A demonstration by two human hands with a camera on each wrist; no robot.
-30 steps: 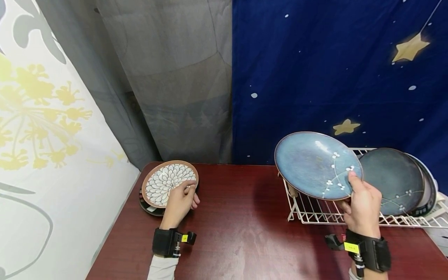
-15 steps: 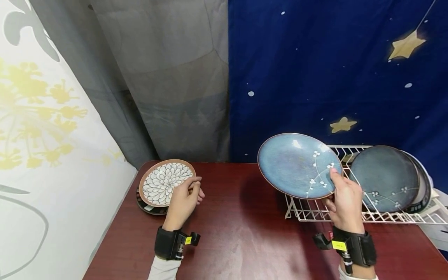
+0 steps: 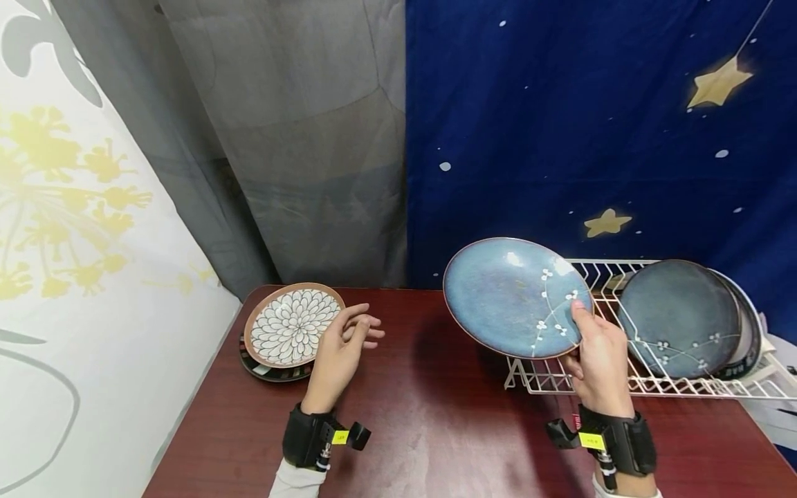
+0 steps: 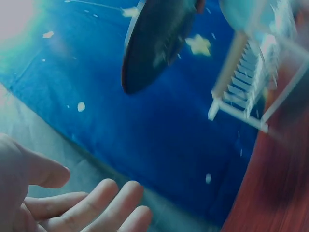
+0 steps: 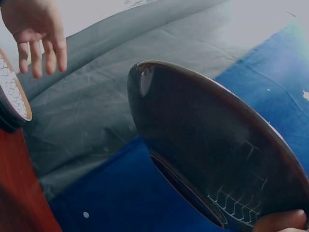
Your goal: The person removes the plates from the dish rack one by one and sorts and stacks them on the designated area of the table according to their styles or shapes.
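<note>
In the head view my right hand point(image 3: 600, 360) grips the near right rim of a blue plate point(image 3: 504, 297) with white blossom sprigs, thumb on top and fingers beneath. The plate is held up, tilted, in front of the dish rack's left end. Its dark underside point(image 5: 203, 130) and foot ring face the right wrist camera. My left hand point(image 3: 342, 349) holds nothing; its fingers are loosely bent, pointing right. Beside it lies a petal-patterned plate point(image 3: 292, 325) with a brown rim, stacked on a dark plate point(image 3: 274, 373) at the table's left.
A white wire dish rack point(image 3: 548, 384) stands at the right of the red-brown table point(image 3: 423, 429). In it leans a dark blue plate point(image 3: 679, 318) with blossoms, and more dishes stand behind. Grey and starry blue curtains point(image 3: 529, 138) hang along the back edge.
The blue plate has moved left with my right hand, away from the racked plates. My left hand has shifted right, off the petal-patterned plate's edge, and its fingers have spread.
</note>
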